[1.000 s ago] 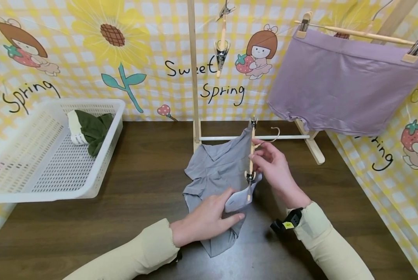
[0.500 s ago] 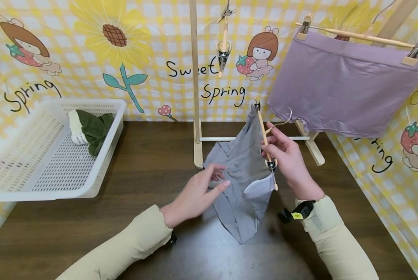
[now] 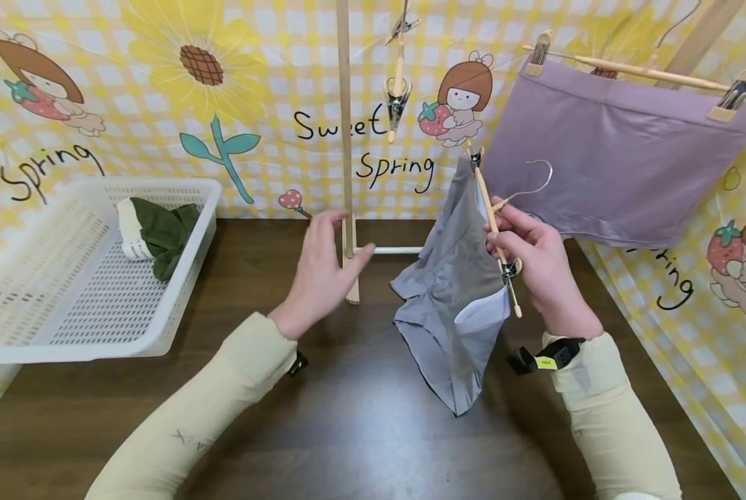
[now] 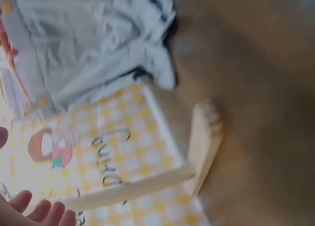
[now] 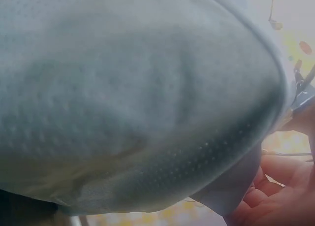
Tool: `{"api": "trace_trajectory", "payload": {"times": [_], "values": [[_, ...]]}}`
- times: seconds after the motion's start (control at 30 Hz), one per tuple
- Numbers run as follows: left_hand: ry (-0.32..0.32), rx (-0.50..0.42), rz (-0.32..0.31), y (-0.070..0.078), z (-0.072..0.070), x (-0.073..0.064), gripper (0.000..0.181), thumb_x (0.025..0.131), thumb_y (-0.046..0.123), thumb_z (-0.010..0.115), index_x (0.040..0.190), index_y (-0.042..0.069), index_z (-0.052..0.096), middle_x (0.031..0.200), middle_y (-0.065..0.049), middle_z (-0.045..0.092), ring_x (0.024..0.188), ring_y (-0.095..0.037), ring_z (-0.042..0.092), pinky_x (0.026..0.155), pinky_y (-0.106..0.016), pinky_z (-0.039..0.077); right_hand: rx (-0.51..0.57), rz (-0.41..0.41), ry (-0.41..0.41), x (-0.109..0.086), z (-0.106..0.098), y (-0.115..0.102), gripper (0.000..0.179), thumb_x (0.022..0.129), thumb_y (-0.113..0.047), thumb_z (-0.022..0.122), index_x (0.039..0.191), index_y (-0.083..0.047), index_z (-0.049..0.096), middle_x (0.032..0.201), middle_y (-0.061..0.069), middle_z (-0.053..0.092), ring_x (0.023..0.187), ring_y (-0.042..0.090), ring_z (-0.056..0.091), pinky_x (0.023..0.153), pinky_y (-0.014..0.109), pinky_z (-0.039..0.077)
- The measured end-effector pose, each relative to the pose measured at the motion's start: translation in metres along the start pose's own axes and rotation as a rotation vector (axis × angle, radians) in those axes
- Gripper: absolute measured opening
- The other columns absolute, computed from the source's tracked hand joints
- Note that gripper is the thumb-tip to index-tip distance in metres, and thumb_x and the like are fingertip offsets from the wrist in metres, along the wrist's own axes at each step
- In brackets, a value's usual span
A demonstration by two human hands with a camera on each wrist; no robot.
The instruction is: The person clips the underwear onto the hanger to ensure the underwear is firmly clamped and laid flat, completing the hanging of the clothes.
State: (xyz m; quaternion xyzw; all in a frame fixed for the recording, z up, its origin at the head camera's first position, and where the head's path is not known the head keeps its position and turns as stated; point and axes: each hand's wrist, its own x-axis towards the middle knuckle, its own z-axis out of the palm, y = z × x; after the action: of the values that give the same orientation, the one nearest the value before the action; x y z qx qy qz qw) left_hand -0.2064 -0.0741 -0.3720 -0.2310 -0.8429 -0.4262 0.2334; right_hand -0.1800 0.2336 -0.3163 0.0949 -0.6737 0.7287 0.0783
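Note:
My right hand (image 3: 542, 271) holds a wooden clip hanger (image 3: 490, 215) by its bar, with the metal hook pointing up and right. Grey underpants (image 3: 451, 292) hang from the hanger's two clips, tilted, their pale waistband lining showing near the lower clip. In the right wrist view the grey fabric (image 5: 138, 88) fills most of the picture and partly covers the right hand (image 5: 280, 191). My left hand (image 3: 317, 274) is raised beside the rack's wooden post (image 3: 344, 125), fingers extended and holding nothing; its fingertips (image 4: 43, 212) show at the lower left of the left wrist view.
Lilac underpants (image 3: 604, 153) hang clipped at the right. Another clip hanger (image 3: 399, 76) hangs edge-on near the post. A white basket (image 3: 160, 340) with a dark green garment (image 3: 163, 229) stands at the left. The rack's white crossbar (image 3: 392, 250) runs low behind the grey underpants.
The right hand has lifted the hanger with the grey underpants up and to the right. The left hand has left the fabric and moved up and left towards the post.

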Motion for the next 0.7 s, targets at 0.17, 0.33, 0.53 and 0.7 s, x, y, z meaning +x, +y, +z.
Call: {"api": "trace_trajectory", "payload": {"times": [0.17,0.33,0.53,0.7], "values": [[0.031,0.005,-0.084,-0.002,-0.007,0.033,0.071,0.098,0.035,0.068,0.151,0.002,0.034,0.145,-0.018,0.043,0.131,-0.031,0.043,0.107,-0.044,0.037,0.071,-0.025,-0.014,0.006,-0.004,-0.013,0.049,0.095,0.012,0.053,0.143,0.012,0.048,0.098,0.012,0.069,0.073,0.015,0.062,0.064,0.019,0.051],[0.025,-0.038,-0.121,-0.004,-0.009,0.06,0.077,0.102,0.039,0.062,0.159,0.004,0.024,0.159,-0.014,0.033,0.139,-0.029,0.039,0.111,-0.039,0.034,0.14,-0.033,-0.019,0.015,-0.006,-0.028,0.047,0.095,0.013,0.053,0.142,0.011,0.05,0.098,0.015,0.067,0.074,0.017,0.061,0.064,0.019,0.051],[0.027,-0.132,-0.153,-0.005,-0.008,0.081,0.068,0.107,0.034,0.053,0.159,0.004,0.022,0.157,-0.015,0.037,0.138,-0.026,0.043,0.11,-0.031,0.035,0.141,-0.055,-0.026,0.025,-0.011,-0.043,0.046,0.096,0.011,0.053,0.142,0.01,0.051,0.101,0.016,0.067,0.076,0.019,0.06,0.065,0.02,0.051],[0.051,-0.161,-0.191,-0.01,-0.007,0.093,0.054,0.109,0.031,0.048,0.154,0.004,0.036,0.143,-0.017,0.053,0.127,-0.025,0.055,0.104,-0.033,0.043,0.101,-0.025,-0.01,0.031,-0.015,-0.054,0.047,0.096,0.008,0.054,0.142,0.003,0.055,0.107,0.015,0.067,0.079,0.018,0.061,0.068,0.021,0.051]]}}
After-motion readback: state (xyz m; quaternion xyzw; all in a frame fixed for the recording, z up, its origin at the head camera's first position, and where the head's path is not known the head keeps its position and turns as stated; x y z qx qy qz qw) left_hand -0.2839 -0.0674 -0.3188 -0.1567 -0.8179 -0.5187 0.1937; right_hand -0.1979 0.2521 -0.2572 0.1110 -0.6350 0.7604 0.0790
